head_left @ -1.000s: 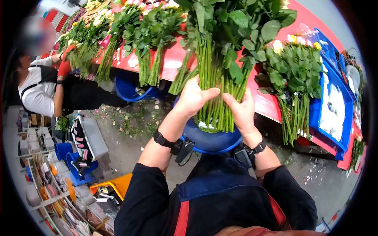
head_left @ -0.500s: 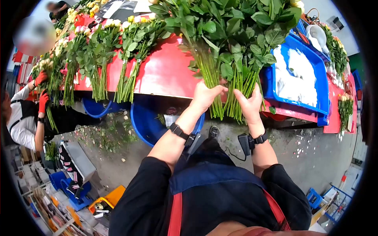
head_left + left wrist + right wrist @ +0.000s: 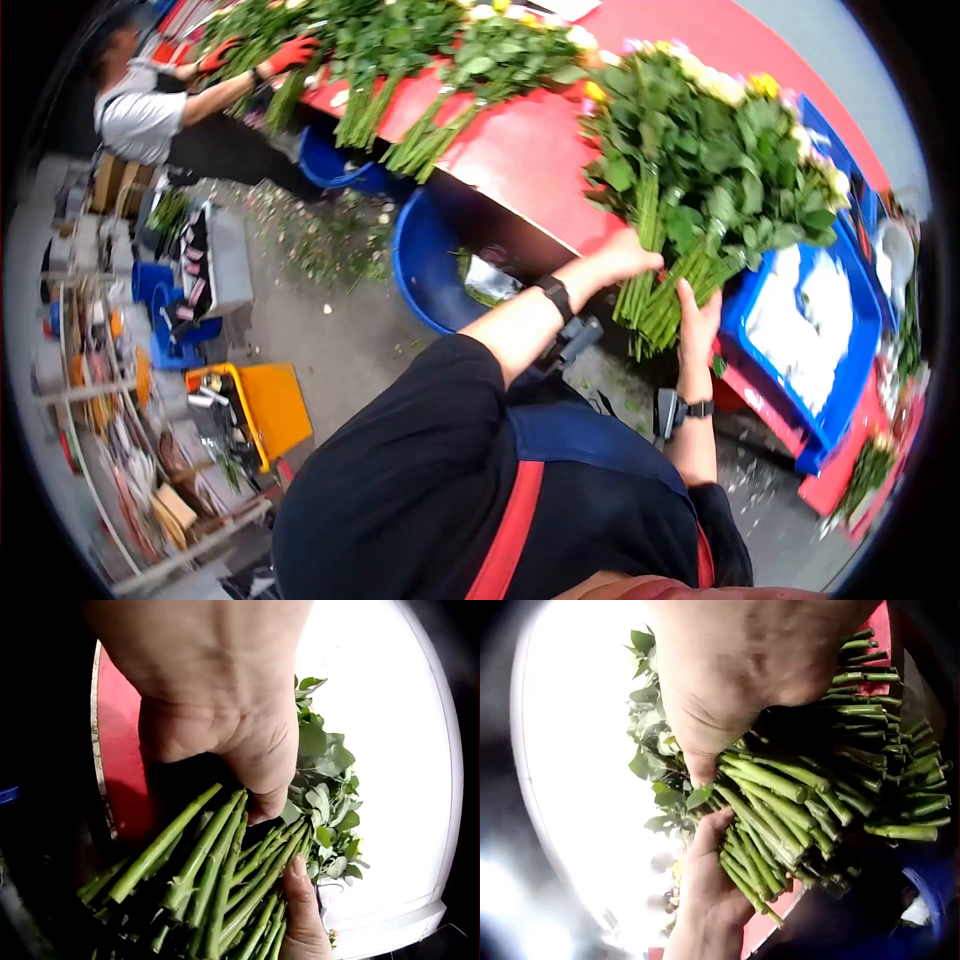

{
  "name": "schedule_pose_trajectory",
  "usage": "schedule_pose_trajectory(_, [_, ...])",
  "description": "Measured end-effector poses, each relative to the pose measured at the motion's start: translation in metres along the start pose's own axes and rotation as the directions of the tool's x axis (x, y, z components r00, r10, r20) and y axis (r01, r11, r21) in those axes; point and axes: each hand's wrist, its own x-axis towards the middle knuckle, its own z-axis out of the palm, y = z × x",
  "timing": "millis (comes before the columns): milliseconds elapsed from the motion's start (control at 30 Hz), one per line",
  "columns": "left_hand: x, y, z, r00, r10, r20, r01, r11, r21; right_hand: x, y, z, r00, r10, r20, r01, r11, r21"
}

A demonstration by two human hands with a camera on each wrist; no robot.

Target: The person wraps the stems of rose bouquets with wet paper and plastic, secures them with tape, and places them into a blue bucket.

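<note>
Rose bunches with thick green stems (image 3: pixel 680 300) lie at the red table's front edge, their blossoms pointing away, in the head view. My left hand (image 3: pixel 628 256) grips the stems from the left side, its thumb across them. From the right, my right hand (image 3: pixel 698 318) holds the same stems, thumb on top. In the left wrist view the left hand (image 3: pixel 225 727) curls round the stems (image 3: pixel 217 877), and the right thumb lies close by. The right wrist view shows the right hand (image 3: pixel 735 682) over the cut ends (image 3: pixel 802 802); its farther fingers are hidden.
A blue crate (image 3: pixel 845 400) with white material stands right of the bunches. More bunches (image 3: pixel 500 60) lie along the red table (image 3: pixel 540 150) at the left. Below its edge stands a blue tub (image 3: pixel 420 260). A person in red gloves (image 3: pixel 290 55) works at the far left.
Both hands have moved right with the stems, and the bunches now lie on the table beside the blue crate. The head view has turned. The other person's gloved hands have moved among the bunches.
</note>
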Motion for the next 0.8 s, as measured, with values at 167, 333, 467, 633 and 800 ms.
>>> schedule_pose_trajectory(167, [-0.021,0.022,0.004,0.968,-0.013,-0.252,0.112,0.918,0.38,-0.029,-0.022,0.004,0.928,-0.371,-0.029,0.245,0.667,-0.703])
schedule_pose_trajectory(333, [-0.02,0.01,-0.024,0.992,0.091,-0.083,-0.07,0.971,0.226,-0.052,-0.111,0.051,0.819,-0.543,0.185,0.521,0.57,-0.635])
schedule_pose_trajectory(467, [-0.03,0.018,-0.131,0.998,0.057,-0.004,-0.055,0.977,0.206,-0.044,-0.122,0.114,0.905,-0.355,0.235,0.423,0.816,-0.394])
schedule_pose_trajectory(633, [-0.079,0.079,-0.376,0.62,0.367,-0.693,0.291,0.713,0.638,-0.018,-0.073,0.243,0.948,-0.069,0.31,0.189,0.907,-0.377])
schedule_pose_trajectory(800, [-0.07,0.035,-0.523,0.513,0.275,-0.814,0.642,0.507,0.575,0.027,-0.071,0.406,0.946,0.206,0.249,-0.069,0.882,-0.466])
